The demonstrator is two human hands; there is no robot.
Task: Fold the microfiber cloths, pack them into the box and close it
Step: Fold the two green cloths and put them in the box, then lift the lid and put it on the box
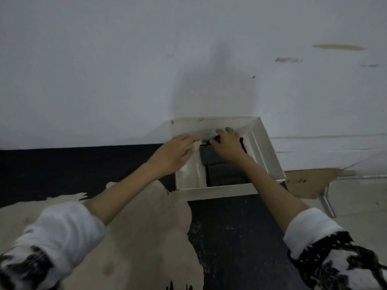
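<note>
The right hand [227,146] rests with curled fingers on a dark grey folded microfiber cloth [217,162] inside the open white cardboard box [266,151]; whether its grip closes on the cloth cannot be told. At nine o'clock from it, the left hand [172,154] lies flat with a loose, wide grip on white paper lining [192,170]. The box sits on a worn black-and-beige surface [230,237], against a white wall [125,70] at twelve o'clock.

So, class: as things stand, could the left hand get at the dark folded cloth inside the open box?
Probably yes. The left hand rests beside the dark folded cloth; the box is open, though the right hand covers its far end.
</note>
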